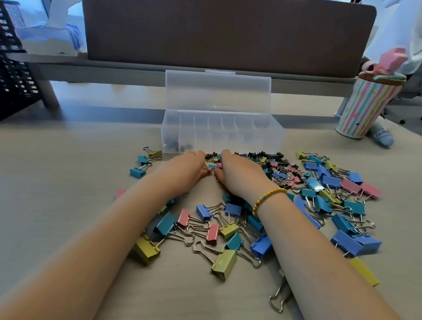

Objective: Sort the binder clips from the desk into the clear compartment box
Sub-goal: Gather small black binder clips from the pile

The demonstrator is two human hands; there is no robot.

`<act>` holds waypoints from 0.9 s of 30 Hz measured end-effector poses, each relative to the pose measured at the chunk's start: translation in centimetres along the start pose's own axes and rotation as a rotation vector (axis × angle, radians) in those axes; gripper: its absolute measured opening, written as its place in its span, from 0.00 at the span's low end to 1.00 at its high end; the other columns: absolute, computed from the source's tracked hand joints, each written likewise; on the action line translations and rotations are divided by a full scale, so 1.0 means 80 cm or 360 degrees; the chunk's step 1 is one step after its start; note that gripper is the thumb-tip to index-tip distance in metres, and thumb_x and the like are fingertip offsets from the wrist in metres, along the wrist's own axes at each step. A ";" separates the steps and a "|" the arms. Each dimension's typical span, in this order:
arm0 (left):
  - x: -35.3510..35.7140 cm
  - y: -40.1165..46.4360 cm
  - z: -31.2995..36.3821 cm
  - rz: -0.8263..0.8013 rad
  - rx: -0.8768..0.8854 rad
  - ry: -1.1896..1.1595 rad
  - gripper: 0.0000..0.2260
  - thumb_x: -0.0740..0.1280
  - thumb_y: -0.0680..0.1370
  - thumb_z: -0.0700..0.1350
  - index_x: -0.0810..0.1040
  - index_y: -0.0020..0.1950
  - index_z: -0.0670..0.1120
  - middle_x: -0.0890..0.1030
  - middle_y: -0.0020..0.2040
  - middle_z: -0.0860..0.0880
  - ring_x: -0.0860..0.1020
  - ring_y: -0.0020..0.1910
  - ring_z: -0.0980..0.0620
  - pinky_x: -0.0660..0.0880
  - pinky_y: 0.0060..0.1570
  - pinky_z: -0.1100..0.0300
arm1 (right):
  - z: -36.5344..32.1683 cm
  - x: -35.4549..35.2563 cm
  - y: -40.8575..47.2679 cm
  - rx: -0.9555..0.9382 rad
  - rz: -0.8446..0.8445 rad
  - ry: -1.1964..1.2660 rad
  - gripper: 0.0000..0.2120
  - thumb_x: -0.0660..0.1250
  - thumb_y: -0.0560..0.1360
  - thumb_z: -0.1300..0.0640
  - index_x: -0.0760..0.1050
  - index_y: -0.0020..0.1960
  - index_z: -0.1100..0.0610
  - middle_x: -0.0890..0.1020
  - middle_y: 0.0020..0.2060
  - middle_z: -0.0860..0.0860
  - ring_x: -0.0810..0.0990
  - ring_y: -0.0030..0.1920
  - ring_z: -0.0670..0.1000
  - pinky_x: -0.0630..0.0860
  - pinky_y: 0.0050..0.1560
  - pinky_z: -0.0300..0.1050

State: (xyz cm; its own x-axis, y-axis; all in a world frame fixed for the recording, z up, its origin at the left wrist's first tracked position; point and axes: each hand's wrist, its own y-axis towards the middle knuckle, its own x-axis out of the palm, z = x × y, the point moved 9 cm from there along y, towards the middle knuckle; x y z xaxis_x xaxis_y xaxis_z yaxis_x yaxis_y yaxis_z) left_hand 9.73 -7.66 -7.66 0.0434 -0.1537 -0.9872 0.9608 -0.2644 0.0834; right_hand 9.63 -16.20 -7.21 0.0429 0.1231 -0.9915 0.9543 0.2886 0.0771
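Note:
Many binder clips [226, 224] in blue, teal, pink, yellow-green and black lie scattered over the desk, large ones near me and small ones farther off. The clear compartment box [267, 136] stands behind them with its lid up; a few small black clips [179, 147] lie in its left compartments. My left hand [187, 167] and my right hand [238, 173] are close together just in front of the box, fingers curled down into a cluster of small clips [213, 166]. Whether either hand actually pinches a clip is hidden by the fingers.
A striped pastel cup [362, 106] with a pink lid stands at the right back, a light blue object [382, 137] lying beside it. A black mesh rack [7, 58] is at the left. A brown partition [224, 26] rises behind the box.

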 end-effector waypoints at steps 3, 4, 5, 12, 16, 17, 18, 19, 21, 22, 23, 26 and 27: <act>-0.004 -0.004 -0.007 0.0019 -0.0050 -0.0129 0.12 0.57 0.81 0.47 0.67 0.60 0.41 0.77 0.56 0.41 0.76 0.52 0.46 0.72 0.51 0.57 | 0.003 -0.002 0.001 0.0031 -0.0001 0.0007 0.10 0.54 0.81 0.55 0.66 0.57 0.60 0.72 0.38 0.52 0.73 0.40 0.55 0.69 0.38 0.47; -0.006 -0.005 -0.009 0.0038 -0.0069 -0.0184 0.12 0.57 0.81 0.47 0.68 0.61 0.41 0.78 0.55 0.42 0.76 0.52 0.46 0.72 0.51 0.57 | 0.003 -0.002 0.001 0.0030 0.0001 0.0015 0.10 0.54 0.81 0.55 0.66 0.57 0.60 0.71 0.36 0.52 0.73 0.40 0.55 0.69 0.38 0.47; -0.008 -0.005 -0.012 0.0057 -0.0090 -0.0265 0.12 0.57 0.81 0.47 0.68 0.61 0.41 0.78 0.55 0.42 0.76 0.50 0.47 0.73 0.50 0.57 | 0.004 -0.002 0.001 0.0028 0.0002 0.0028 0.10 0.55 0.81 0.54 0.66 0.56 0.60 0.72 0.36 0.52 0.74 0.40 0.55 0.70 0.38 0.47; -0.008 -0.009 -0.035 -0.0033 -0.0471 -0.2204 0.06 0.57 0.81 0.43 0.69 0.53 0.41 0.69 0.34 0.49 0.65 0.25 0.59 0.62 0.19 0.70 | 0.006 -0.004 -0.001 0.0012 0.0002 0.0174 0.10 0.55 0.81 0.55 0.67 0.57 0.60 0.79 0.47 0.57 0.76 0.43 0.55 0.73 0.41 0.47; -0.016 -0.012 -0.033 0.0014 -0.0479 -0.2919 0.05 0.55 0.80 0.42 0.65 0.44 0.45 0.66 0.33 0.50 0.63 0.24 0.59 0.57 0.18 0.71 | 0.000 -0.018 -0.006 -0.0037 0.0107 0.0352 0.14 0.56 0.81 0.51 0.67 0.62 0.57 0.79 0.52 0.55 0.76 0.47 0.53 0.70 0.41 0.44; -0.018 -0.013 -0.034 0.0046 -0.0462 -0.3016 0.05 0.53 0.79 0.43 0.65 0.44 0.44 0.65 0.34 0.49 0.63 0.25 0.57 0.57 0.19 0.70 | -0.006 -0.020 -0.007 -0.0082 0.0104 0.0346 0.16 0.56 0.80 0.49 0.67 0.64 0.55 0.78 0.56 0.54 0.76 0.51 0.53 0.70 0.44 0.44; -0.019 -0.014 -0.037 0.0083 -0.0452 -0.3084 0.06 0.51 0.77 0.44 0.64 0.43 0.44 0.65 0.34 0.48 0.62 0.27 0.56 0.57 0.20 0.68 | -0.014 -0.019 -0.010 -0.0132 0.0076 0.0341 0.18 0.58 0.79 0.46 0.67 0.66 0.53 0.77 0.59 0.53 0.76 0.55 0.53 0.71 0.47 0.45; -0.019 -0.015 -0.040 0.0114 -0.0465 -0.3111 0.08 0.50 0.77 0.46 0.64 0.41 0.44 0.65 0.34 0.48 0.62 0.27 0.55 0.56 0.21 0.68 | -0.022 -0.016 -0.012 -0.0179 0.0030 0.0338 0.20 0.59 0.78 0.44 0.66 0.67 0.51 0.75 0.61 0.52 0.75 0.57 0.52 0.72 0.51 0.46; -0.014 -0.015 -0.049 0.0169 -0.0554 -0.3056 0.15 0.49 0.79 0.52 0.64 0.37 0.46 0.66 0.30 0.49 0.61 0.26 0.55 0.55 0.20 0.68 | -0.038 -0.007 -0.015 -0.0246 -0.0073 0.0289 0.24 0.60 0.76 0.40 0.66 0.68 0.50 0.74 0.62 0.51 0.74 0.60 0.52 0.72 0.53 0.47; -0.011 -0.015 -0.053 0.0190 -0.0611 -0.3025 0.19 0.49 0.80 0.56 0.63 0.35 0.47 0.65 0.27 0.50 0.61 0.23 0.56 0.54 0.18 0.69 | -0.044 -0.004 -0.016 -0.0273 -0.0109 0.0229 0.25 0.60 0.75 0.39 0.67 0.68 0.50 0.74 0.62 0.51 0.74 0.60 0.52 0.71 0.53 0.47; -0.008 -0.014 -0.057 0.0211 -0.0666 -0.3005 0.21 0.49 0.81 0.58 0.61 0.32 0.48 0.64 0.23 0.52 0.61 0.20 0.57 0.52 0.16 0.69 | -0.050 -0.002 -0.017 -0.0299 -0.0126 0.0165 0.25 0.60 0.75 0.38 0.67 0.67 0.50 0.74 0.61 0.51 0.74 0.59 0.52 0.70 0.51 0.46; -0.005 -0.012 -0.069 0.0331 -0.0764 -0.2864 0.20 0.51 0.82 0.53 0.61 0.32 0.48 0.61 0.19 0.53 0.62 0.15 0.60 0.51 0.13 0.71 | -0.063 -0.005 -0.017 -0.0367 -0.0073 0.0025 0.21 0.60 0.76 0.40 0.69 0.62 0.53 0.75 0.57 0.51 0.74 0.54 0.52 0.68 0.46 0.44; -0.007 -0.011 -0.073 0.0368 -0.0778 -0.2735 0.18 0.51 0.82 0.50 0.62 0.33 0.48 0.62 0.21 0.52 0.63 0.15 0.60 0.52 0.13 0.70 | -0.064 -0.007 -0.017 -0.0371 -0.0051 0.0014 0.19 0.60 0.77 0.42 0.69 0.60 0.54 0.76 0.56 0.51 0.74 0.52 0.52 0.68 0.46 0.44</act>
State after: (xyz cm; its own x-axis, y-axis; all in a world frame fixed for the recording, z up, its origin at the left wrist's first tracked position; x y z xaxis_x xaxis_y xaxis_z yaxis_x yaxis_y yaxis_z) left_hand 10.43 -1.79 -7.98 0.1769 -0.9393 0.2941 0.9764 0.1298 -0.1727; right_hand 6.78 -11.82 -6.24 0.0102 0.1182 -0.9929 0.8610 0.5040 0.0689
